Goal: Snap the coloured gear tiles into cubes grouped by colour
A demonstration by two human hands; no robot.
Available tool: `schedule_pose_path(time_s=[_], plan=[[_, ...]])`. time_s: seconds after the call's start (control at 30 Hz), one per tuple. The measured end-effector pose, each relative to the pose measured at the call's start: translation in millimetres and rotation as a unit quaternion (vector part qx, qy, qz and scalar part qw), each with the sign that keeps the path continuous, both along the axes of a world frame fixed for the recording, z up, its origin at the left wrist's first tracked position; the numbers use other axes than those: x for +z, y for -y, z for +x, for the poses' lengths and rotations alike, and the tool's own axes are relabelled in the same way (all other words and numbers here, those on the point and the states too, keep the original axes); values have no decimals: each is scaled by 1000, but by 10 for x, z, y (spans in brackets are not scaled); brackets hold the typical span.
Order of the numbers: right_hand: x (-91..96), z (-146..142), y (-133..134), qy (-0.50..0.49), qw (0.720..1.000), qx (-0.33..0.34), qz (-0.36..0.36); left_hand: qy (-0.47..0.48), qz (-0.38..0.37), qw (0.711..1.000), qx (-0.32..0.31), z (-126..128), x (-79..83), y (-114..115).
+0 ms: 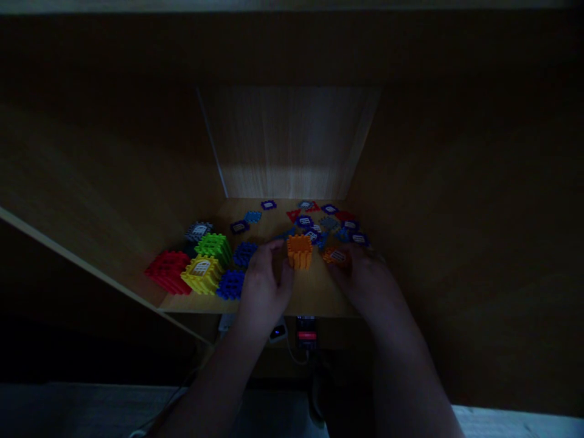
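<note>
The scene is very dark. An orange cube of interlocking plastic tiles [299,250] stands on a small wooden shelf [314,295]. My left hand [263,280] is beside it on the left, fingers curled with the fingertips touching its side. My right hand [362,277] reaches to a loose orange tile [336,256] just right of the cube, with its fingers closed on the tile's edge. Loose blue, red and grey tiles [319,222] lie scattered behind the cube.
At the left stand finished cubes: red [168,271], yellow [201,274], green [214,245], blue [231,284] and grey [198,231]. Wooden walls enclose the shelf on the left, back and right. A small device with a red light [306,333] and cables hang below the front edge.
</note>
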State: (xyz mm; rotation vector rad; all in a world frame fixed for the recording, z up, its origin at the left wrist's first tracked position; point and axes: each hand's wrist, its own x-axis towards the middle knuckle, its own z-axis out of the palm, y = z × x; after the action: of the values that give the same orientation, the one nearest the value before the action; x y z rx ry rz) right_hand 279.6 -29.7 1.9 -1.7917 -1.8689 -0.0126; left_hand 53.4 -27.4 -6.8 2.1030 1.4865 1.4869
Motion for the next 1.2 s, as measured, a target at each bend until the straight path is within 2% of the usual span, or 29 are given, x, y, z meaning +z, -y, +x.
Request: schedule_pose_path(time_s=[0.17, 0.27, 0.33, 0.47, 0.6, 0.67, 0.8, 0.87, 1.2], plan=[[107, 33, 6, -51, 998, -22, 39, -13, 70, 997, 23, -4, 29, 33], [229, -9, 72, -135, 987, -6, 90, -5, 88, 996, 21, 1, 37, 50], [307, -73, 143, -213, 971, 62, 88, 5, 92, 996, 4, 1, 38, 67], [397, -230, 281, -324, 911, 255, 7, 6, 111, 992, -59, -30, 52, 111], [389, -311, 306, -370, 867, 331, -42, -13, 122, 988, -96, -72, 86, 127], [378, -315, 282, -363, 869, 336, -23, 0, 135, 986, -97, -78, 93, 120], [381, -303, 235, -287, 912, 290, 49, 16, 145, 985, -93, -72, 83, 104], [384, -304, 230, -279, 920, 270, 56, 14, 149, 985, -89, -72, 76, 102], [378, -329, 234, -360, 898, 252, -2, 15, 152, 985, -78, -71, 107, 136]])
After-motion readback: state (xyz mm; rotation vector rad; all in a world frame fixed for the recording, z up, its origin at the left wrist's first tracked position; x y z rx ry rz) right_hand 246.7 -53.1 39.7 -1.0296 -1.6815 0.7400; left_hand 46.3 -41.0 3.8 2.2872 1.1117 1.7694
